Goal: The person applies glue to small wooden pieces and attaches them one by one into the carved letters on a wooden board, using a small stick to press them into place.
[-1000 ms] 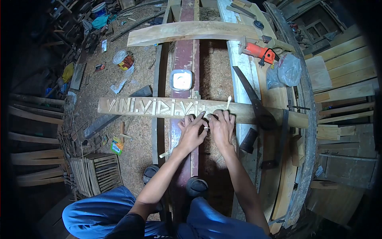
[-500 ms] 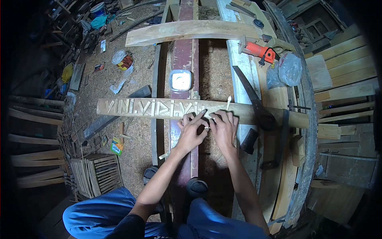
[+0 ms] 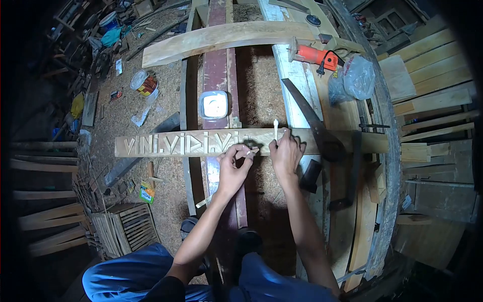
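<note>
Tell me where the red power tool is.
The red power tool lies at the upper right of the head view, left of the plastic bag and above the saw.

The lettered plank (image 3: 260, 137) looks smooth, matt wood; the far-right bag (image 3: 358, 78) glossy, crinkled plastic; the handsaw blade (image 3: 303, 105) dull metal; the maroon beam (image 3: 216, 68) scuffed and painted; the trousers (image 3: 133, 272) matt cloth.

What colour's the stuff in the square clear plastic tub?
White stuff, best seen in the head view.

On the maroon-beamed wooden desk (image 3: 216, 70), a square clear plastic tub (image 3: 214, 117) and a long lettered wooden plank (image 3: 260, 139) are supported.
</note>
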The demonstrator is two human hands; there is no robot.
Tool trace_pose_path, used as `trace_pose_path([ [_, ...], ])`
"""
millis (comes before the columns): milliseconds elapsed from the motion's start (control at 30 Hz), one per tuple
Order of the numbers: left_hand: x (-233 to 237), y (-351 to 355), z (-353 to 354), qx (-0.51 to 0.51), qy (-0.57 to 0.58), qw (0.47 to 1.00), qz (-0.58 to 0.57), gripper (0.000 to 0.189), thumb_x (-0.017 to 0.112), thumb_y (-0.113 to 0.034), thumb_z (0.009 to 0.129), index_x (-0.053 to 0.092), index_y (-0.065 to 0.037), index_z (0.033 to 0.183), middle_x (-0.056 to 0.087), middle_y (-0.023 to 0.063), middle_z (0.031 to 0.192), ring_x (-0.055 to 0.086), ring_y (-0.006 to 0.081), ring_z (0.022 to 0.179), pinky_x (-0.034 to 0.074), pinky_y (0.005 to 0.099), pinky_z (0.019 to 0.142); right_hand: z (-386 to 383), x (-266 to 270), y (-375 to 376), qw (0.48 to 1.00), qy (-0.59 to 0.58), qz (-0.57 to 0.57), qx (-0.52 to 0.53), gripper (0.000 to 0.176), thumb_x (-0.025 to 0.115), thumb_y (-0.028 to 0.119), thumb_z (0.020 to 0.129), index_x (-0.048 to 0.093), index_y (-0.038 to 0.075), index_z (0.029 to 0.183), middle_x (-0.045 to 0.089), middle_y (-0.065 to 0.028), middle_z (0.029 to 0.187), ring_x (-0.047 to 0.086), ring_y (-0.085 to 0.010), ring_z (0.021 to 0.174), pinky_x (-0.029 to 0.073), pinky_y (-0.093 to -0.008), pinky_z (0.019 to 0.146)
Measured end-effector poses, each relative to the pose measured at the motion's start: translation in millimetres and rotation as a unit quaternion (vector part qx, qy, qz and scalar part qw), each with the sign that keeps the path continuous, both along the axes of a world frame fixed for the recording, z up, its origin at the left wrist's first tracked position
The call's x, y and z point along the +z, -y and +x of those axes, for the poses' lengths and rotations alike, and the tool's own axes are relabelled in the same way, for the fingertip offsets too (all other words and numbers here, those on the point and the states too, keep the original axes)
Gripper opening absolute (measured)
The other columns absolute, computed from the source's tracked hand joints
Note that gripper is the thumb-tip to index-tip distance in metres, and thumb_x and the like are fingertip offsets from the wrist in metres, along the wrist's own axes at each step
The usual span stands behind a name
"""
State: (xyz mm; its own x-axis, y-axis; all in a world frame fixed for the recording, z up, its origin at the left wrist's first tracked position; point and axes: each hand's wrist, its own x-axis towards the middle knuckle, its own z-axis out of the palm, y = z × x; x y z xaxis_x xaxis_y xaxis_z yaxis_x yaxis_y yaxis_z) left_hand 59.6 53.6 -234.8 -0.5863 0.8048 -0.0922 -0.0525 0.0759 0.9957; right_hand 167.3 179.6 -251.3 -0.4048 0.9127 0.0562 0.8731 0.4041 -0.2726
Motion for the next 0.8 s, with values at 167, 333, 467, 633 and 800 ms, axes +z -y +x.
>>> trace_pose_path([
  [167,7.2,8.1,-5.5,-0.027,0.059,0.998,0.027,0.015,0.06,0.002,0.097,0.053,-0.003,0.108,0.072,0.0024,0.094,0.059,0.0047,0.088,0.044,0.0217,0.08,0.5,-5.3,1.0,0.997,-0.049,-0.029,-0.052,0.029,0.071,0.017,0.081,0.064,0.001,0.104,0.07,-0.0189,0.089,0.067,-0.0357,0.095,0.046,-0.0554,0.095],
  [333,29.6,14.2,-3.9,-0.025,0.125,0.992,-0.003,0.013,0.058,0.0,0.1,0.05,-0.005,0.11,0.073,0.004,0.093,0.054,0.0036,0.085,0.042,0.0212,0.08,6.5,-4.1,0.2,0.998,-0.043,-0.005,-0.042,0.028,0.072,0.012,0.08,0.063,0.0,0.103,0.069,-0.0215,0.088,0.069,-0.0388,0.086,0.053,-0.0519,0.086],
  [467,25.7,20.6,-1.2,-0.046,0.112,0.992,0.025,0.013,0.055,-0.002,0.102,0.047,-0.006,0.11,0.073,0.0033,0.092,0.052,0.0035,0.084,0.041,0.0209,0.08,16.7,10.2,5.7,0.996,-0.089,0.007,-0.009,0.021,0.069,0.007,0.081,0.062,0.001,0.1,0.067,-0.021,0.091,0.067,-0.0405,0.082,0.054,-0.0495,0.071],
  [633,41.0,15.3,10.1,-0.01,0.111,0.992,0.066,0.012,0.056,-0.001,0.101,0.048,-0.006,0.108,0.069,0.0042,0.104,0.054,0.0045,0.087,0.042,0.0215,0.082,33.5,51.8,23.2,0.931,-0.355,-0.059,0.057,0.018,0.065,-0.002,0.083,0.068,0.001,0.101,0.061,-0.0163,0.085,0.061,-0.0324,0.068,0.048,-0.0421,0.062],
  [800,105.5,11.6,14.9,-0.024,0.083,0.993,0.083,0.015,0.068,-0.003,0.096,0.058,-0.006,0.106,0.056,-0.0046,0.092,0.053,0.0028,0.087,0.043,0.0206,0.081,48.2,148.6,38.0,0.892,-0.433,-0.095,0.085,0.02,0.064,-0.007,0.083,0.073,-0.002,0.1,0.064,-0.0079,0.082,0.054,-0.0118,0.067,0.045,-0.0273,0.063],
])
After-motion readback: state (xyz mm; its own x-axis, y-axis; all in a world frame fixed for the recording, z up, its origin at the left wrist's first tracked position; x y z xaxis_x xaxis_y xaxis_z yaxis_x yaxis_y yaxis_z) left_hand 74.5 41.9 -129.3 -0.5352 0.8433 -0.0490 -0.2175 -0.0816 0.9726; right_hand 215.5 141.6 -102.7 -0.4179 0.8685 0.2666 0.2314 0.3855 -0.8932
